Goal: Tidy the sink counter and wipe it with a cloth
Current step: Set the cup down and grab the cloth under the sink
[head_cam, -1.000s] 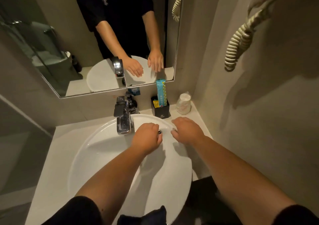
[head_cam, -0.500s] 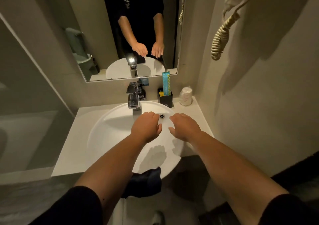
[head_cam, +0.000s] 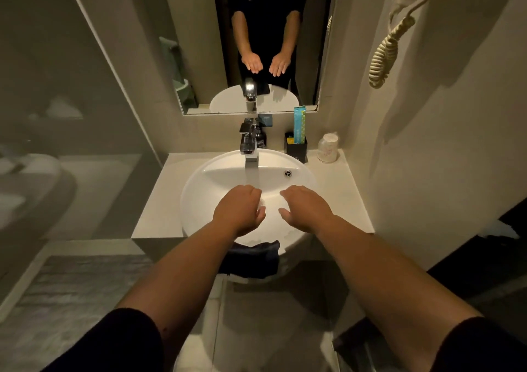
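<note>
A round white basin (head_cam: 199,189) sits in a pale counter (head_cam: 159,200). My left hand (head_cam: 239,209) and my right hand (head_cam: 306,207) hover side by side over the bowl, palms down, fingers loosely curled and apart, holding nothing. A dark cloth (head_cam: 253,257) hangs over the basin's front rim, below my left wrist. The chrome tap (head_cam: 248,140) stands at the back of the basin. The mirror (head_cam: 256,29) shows both palms empty.
Behind the tap stands a dark soap bottle (head_cam: 261,138). A black holder (head_cam: 296,148) with a blue-green packet (head_cam: 299,123) and wrapped cups (head_cam: 328,148) sit at the counter's back right. A coiled cord (head_cam: 385,55) hangs on the right wall. A glass panel (head_cam: 71,115) borders the left.
The view has pulled back from the sink. Both hands have drawn back from the drain toward the basin's front, and their fingers have loosened from curled to apart.
</note>
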A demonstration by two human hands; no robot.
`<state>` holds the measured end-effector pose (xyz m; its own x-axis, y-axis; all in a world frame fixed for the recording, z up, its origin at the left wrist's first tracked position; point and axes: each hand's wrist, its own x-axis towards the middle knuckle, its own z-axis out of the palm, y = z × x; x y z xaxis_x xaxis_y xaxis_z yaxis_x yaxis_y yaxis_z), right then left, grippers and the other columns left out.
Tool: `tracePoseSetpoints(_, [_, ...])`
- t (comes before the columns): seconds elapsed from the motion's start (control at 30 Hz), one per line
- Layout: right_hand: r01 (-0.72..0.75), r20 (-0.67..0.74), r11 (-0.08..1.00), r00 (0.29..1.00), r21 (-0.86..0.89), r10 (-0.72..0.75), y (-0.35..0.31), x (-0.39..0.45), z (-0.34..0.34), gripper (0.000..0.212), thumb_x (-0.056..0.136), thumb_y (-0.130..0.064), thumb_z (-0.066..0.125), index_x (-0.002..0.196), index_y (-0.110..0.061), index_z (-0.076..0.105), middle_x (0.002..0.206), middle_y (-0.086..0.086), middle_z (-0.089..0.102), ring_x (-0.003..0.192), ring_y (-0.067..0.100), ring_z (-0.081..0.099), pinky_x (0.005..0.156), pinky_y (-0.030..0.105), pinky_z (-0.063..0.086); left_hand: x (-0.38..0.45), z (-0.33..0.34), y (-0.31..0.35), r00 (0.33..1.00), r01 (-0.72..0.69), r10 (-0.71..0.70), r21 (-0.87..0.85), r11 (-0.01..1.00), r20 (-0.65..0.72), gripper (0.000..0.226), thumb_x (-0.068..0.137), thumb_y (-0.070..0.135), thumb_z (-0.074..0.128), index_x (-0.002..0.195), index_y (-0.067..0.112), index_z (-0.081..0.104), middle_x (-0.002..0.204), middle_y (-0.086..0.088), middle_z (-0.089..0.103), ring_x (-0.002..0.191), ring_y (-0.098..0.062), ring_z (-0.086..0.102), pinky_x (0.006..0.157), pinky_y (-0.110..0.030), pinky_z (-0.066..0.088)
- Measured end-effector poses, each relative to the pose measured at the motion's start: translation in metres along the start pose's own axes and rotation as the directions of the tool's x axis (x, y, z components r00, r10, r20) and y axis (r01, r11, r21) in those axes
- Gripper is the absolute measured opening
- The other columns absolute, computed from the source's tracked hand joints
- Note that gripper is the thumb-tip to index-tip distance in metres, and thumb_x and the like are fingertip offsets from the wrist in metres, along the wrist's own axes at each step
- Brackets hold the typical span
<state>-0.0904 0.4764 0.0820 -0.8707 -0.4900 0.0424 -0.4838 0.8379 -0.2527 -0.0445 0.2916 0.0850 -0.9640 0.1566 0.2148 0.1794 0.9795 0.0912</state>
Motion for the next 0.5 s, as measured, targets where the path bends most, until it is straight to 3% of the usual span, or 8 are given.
tracePoseSetpoints(0.17, [0.033,0.075,0.999,0.997,0.037,-0.035,-0.013,-0.011,0.019,0.050,0.089,-0.046,0.054,0.132,-0.022,0.051,0.131,0.003,0.059,0.114,0.023,0.056,0.097,0.037,0.044,-0.024,0.003,-0.021,0.989,0.017,-0.018,0.004,1.000,0.147,0.044,0.090,0.043,0.047,0.120,0.013,0.056,0.113,-0.008,0.063,0.101,-0.025,0.056,0.086,-0.038,0.049])
tracePoseSetpoints(0.33, [0.106,0.242,0.990,0.962,0.096,-0.126,-0.029,-0.032,0.057,0.059,0.087,-0.049,0.052,0.138,-0.021,0.045,0.138,0.004,0.054,0.122,0.024,0.050,0.101,0.037,0.039,-0.061,0.028,-0.037,0.935,-0.041,0.048,-0.028,0.999,0.352,0.049,0.091,0.049,0.044,0.122,0.012,0.053,0.119,-0.009,0.061,0.106,-0.025,0.055,0.091,-0.041,0.046])
tracePoseSetpoints(0.5, [0.156,0.335,0.979,0.922,0.131,-0.192,-0.042,-0.042,0.079,0.039,0.079,-0.049,0.057,0.108,-0.024,0.060,0.100,0.001,0.067,0.088,0.019,0.060,0.080,0.033,0.048,-0.079,0.048,-0.035,0.900,-0.083,0.135,-0.141,0.987,0.415,0.041,0.087,0.050,0.048,0.109,0.017,0.057,0.107,-0.006,0.063,0.096,-0.022,0.057,0.086,-0.039,0.048])
